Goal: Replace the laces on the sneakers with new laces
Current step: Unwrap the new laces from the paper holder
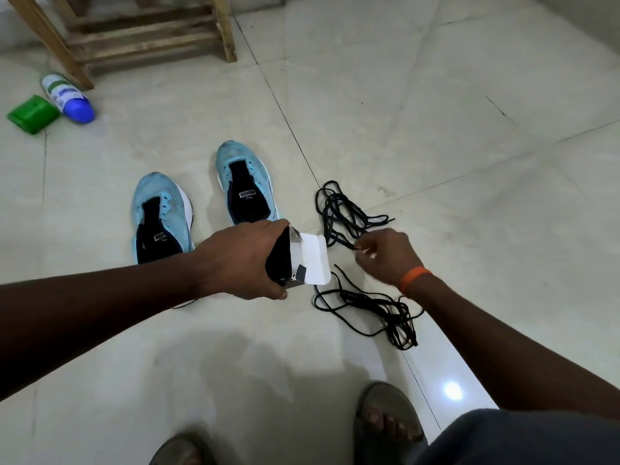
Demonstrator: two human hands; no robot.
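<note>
Two light blue sneakers stand on the floor tiles without laces, the left one (161, 216) nearer and the right one (245, 182) farther. My left hand (241, 260) grips a small open box (302, 260), dark outside with a white flap, tilted to the right. My right hand (385, 253), with an orange wristband, hovers just right of the box with its fingers curled; it is blurred and what it holds is not clear. One black lace bundle (345, 213) lies beyond that hand, another (379, 310) lies under my wrist.
A wooden rack (141, 38) stands at the back left. A white bottle with a blue cap (67, 97) and a green box (32, 114) lie beside it. My feet in sandals (385, 414) are at the bottom edge.
</note>
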